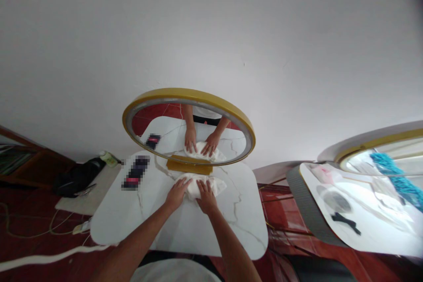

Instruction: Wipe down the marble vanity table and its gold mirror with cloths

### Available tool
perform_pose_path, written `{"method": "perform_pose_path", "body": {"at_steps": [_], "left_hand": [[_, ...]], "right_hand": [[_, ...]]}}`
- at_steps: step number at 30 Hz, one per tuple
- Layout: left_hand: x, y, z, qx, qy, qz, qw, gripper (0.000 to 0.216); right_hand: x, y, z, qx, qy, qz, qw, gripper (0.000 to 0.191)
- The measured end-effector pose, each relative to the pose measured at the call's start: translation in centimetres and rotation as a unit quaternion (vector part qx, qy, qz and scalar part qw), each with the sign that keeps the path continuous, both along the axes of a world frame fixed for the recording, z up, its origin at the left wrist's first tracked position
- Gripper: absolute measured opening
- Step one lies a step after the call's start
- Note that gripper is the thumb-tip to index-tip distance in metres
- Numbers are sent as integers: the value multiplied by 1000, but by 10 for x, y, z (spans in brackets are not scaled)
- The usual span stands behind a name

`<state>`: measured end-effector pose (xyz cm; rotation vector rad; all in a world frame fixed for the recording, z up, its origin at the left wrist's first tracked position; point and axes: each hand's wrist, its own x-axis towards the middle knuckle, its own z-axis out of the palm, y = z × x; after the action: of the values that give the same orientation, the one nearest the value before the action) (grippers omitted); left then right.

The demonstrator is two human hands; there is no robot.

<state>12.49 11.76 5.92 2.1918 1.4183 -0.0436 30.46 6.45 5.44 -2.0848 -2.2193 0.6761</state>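
Note:
A crumpled white cloth (194,190) lies bunched on the white marble-patterned table (224,229), just in front of the mirror's gold base. On its left side rests my left hand (177,193), fingers stretched out over the fabric. My right hand (206,197) lies on the cloth's middle with its fingers spread. Both palms face down, and neither hand is visibly gripping. The gold-rimmed oval mirror (158,123) behind the cloth reflects both hands and the fabric. Whatever is under the cloth is hidden.
A pixelated dark item (136,172) sits on the table's left. At right, a second white table (373,240) holds a black object (346,222) and a blue fluffy item (388,165). A black bag (79,178) and a green-white bottle (108,158) are at left. A white cable (49,258) runs nearby.

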Motion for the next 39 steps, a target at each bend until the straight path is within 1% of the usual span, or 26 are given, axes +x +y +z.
{"method": "perform_pose_path", "body": {"at_steps": [2,4,7,10,14,18,21,24,27,31,35,39], "left_hand": [[-1,0,-1,0,-2,1,1000,72],[-3,-5,-1,-1,-2,3,1000,73],[-8,-22,0,-4,6,8,1000,74],[-18,-44,0,-9,16,0,1000,74],[-41,-71,3,-49,17,-29,998,74],[-69,-93,9,-110,-30,-68,991,75],[-88,-105,13,-135,-70,-74,986,75],[-101,-111,15,-150,-74,-59,984,73],[-109,-110,15,-153,-67,-49,985,72],[-120,-99,10,-132,-70,-40,988,75],[-127,-75,0,-95,-77,-31,992,74],[-127,-43,-7,-48,-87,-3,995,69]], "right_hand": [[-2,2,1,-1,0,-3,1000,84],[-4,-1,1,-4,1,-4,1000,85],[-6,-12,1,-16,5,3,1000,86],[-9,-31,-1,-43,12,19,999,88],[-13,-64,-6,-73,43,51,995,91],[-22,-94,-14,-109,76,82,988,93],[-32,-104,-20,-126,95,109,981,93],[-43,-104,-23,-141,96,128,977,95],[-53,-100,-24,-142,93,128,977,96],[-64,-89,-22,-99,97,109,984,93],[-76,-66,-15,-55,98,78,991,87],[-90,-33,-9,-30,81,39,995,82]]}}
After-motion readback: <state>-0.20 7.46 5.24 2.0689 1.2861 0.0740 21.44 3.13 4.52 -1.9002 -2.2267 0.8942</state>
